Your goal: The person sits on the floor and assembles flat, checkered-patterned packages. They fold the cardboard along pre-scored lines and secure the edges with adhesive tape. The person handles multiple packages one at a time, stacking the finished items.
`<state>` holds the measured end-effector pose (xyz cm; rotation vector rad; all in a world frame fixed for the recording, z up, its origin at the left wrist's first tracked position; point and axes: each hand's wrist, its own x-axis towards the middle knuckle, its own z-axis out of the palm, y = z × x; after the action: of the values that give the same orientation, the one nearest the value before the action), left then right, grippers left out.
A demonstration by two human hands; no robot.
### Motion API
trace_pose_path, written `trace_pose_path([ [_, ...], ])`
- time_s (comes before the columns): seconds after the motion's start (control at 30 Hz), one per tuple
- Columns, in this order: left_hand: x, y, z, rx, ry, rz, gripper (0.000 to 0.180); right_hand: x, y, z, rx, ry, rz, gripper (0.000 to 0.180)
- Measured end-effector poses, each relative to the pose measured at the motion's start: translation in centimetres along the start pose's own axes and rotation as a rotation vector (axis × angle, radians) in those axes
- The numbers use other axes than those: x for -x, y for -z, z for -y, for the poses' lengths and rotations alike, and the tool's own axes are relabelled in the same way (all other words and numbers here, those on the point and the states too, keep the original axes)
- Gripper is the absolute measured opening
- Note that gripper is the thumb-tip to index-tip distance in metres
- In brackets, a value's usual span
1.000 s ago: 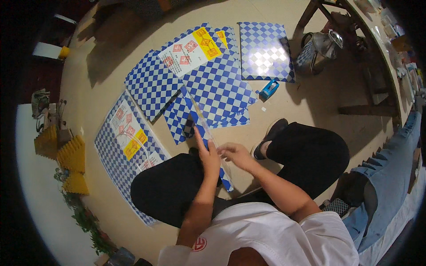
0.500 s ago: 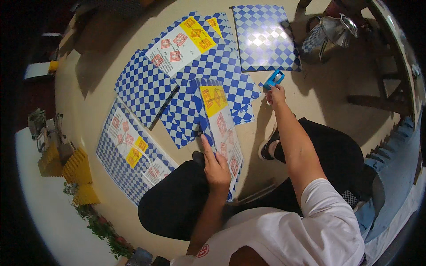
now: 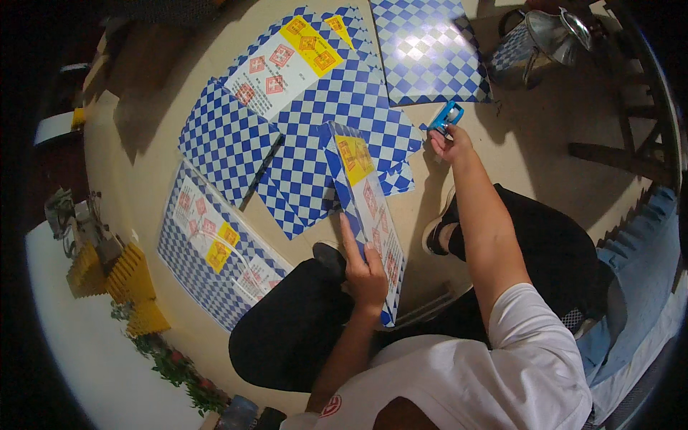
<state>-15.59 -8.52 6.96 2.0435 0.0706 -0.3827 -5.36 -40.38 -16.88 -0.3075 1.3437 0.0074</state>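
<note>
My left hand [image 3: 365,278] grips a flat blue-and-white checked box [image 3: 373,208] with a yellow and white label. It stands tilted on edge above my lap, a narrow blue side facing left. The index finger lies along that side. Farther right, my right hand [image 3: 450,145] is closed on a small blue tape dispenser [image 3: 451,112], held out over the floor. Beyond the box, flat checked sheets [image 3: 337,107] lie overlapping, some with yellow and white labels. Another checked flat piece [image 3: 229,140] rests at their left.
A checked panel [image 3: 423,57] lies at the far side, beside a shiny metal kettle [image 3: 555,39]. Wooden stool legs [image 3: 620,159] stand at right. A wrapped checked stack [image 3: 204,244] lies at left. Yellow corrugated pieces [image 3: 132,276] and a leafy plant [image 3: 175,369] line the left edge.
The box in my left hand has shifted right and turned, showing more of its narrow blue side. My right hand has moved slightly away with the tape dispenser. The whole view has shifted a little.
</note>
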Motion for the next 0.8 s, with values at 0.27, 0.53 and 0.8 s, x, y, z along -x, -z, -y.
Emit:
trace_pose_path([
  [0.27, -0.1, 0.0, -0.5, 0.023, -0.032, -0.006, 0.062, 0.0, -1.0, -5.4, -0.36, 0.349, 0.174, 0.014],
  [0.53, 0.0, -0.4, -0.6, 0.09, 0.025, 0.026, 0.065, -2.0, -0.2, -9.0, -0.351, 0.297, 0.167, 0.017],
  [0.8, -0.4, -0.5, -0.4, 0.136, 0.041, 0.052, 0.069, -1.8, -1.7, -9.6, -0.218, 0.338, -0.108, 0.022],
])
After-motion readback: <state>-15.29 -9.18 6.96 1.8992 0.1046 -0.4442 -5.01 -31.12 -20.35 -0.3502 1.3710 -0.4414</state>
